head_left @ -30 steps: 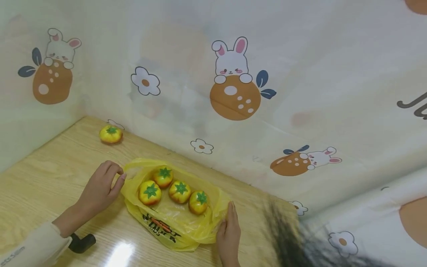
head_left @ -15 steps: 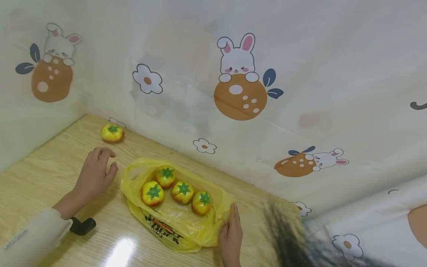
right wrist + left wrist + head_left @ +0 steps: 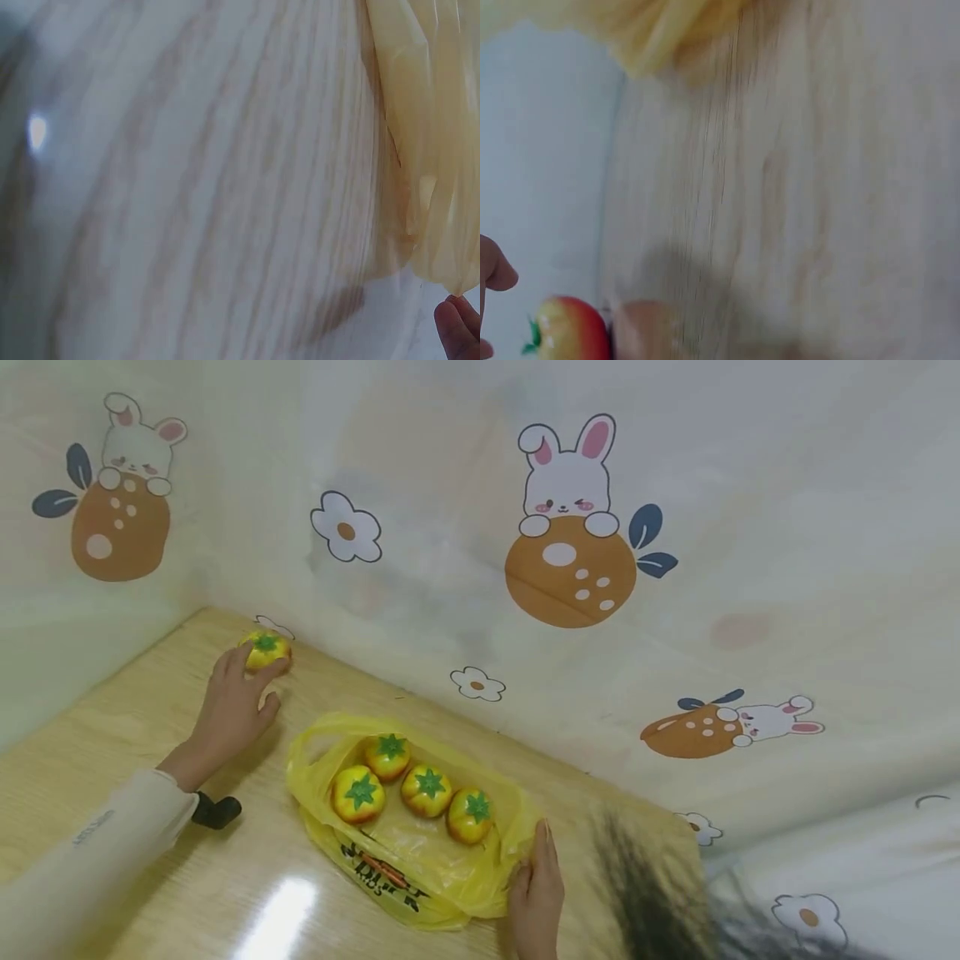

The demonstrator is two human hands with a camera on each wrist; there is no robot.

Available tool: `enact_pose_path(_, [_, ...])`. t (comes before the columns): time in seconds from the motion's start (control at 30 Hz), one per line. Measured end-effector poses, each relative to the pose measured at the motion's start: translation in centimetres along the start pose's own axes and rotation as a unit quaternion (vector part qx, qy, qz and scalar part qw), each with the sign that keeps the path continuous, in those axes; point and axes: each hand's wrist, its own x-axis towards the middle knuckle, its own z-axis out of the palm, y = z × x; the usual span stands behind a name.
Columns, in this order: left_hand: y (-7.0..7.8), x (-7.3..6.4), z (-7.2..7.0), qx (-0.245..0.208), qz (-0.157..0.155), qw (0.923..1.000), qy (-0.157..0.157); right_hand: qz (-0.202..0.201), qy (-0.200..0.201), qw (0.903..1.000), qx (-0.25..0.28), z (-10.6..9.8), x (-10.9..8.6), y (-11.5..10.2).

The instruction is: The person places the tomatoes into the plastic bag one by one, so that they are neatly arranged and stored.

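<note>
At the table's far left corner, my left hand [image 3: 234, 706] reaches over a lone yellow-red fruit [image 3: 267, 644] with a green star-shaped top, like a persimmon. Its fingertips overlap the fruit in the head view. The left wrist view has the glossy fruit [image 3: 574, 330] low at the left, between a fingertip [image 3: 498, 271] and a blurred finger. A yellow plastic bag [image 3: 472, 889] lies with its mouth spread wide, and several matching fruits [image 3: 426, 791] sit inside. My right hand [image 3: 538, 893] pinches the bag's right rim; the right wrist view shows fingertips [image 3: 454, 330] at the gathered edge.
The pale wood table [image 3: 112, 735] ends against walls hung with rabbit-print cloth [image 3: 420, 602]. A black bent piece [image 3: 217, 812] sticks out by my left cuff. Dark blurred strands [image 3: 645, 893] cover the lower right.
My left hand has left the bag's left rim and moved up to the lone fruit. The right hand stays at the bag's right side. The view has shifted slightly.
</note>
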Motion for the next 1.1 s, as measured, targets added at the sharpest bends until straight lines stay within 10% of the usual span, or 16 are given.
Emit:
enact_pose_path(0.3, [-3.1, 2.0, 1.1, 0.013, -0.061, 0.9959, -0.066, -0.009, 0.015, 0.9998, -0.006, 1.3, -0.4, 0.5])
enact_pose_path(0.5, [-4.0, 3.1, 2.3, -0.028, -0.035, 0.9974, -0.056, -0.013, 0.014, 0.9997, -0.016, 1.2, -0.2, 0.7])
enact_pose_path(1.1, [-4.5, 4.4, 0.9, -0.025, -0.044, 0.9837, -0.172, 0.014, -0.012, 0.9998, -0.007, 2.0, 0.4, -0.3])
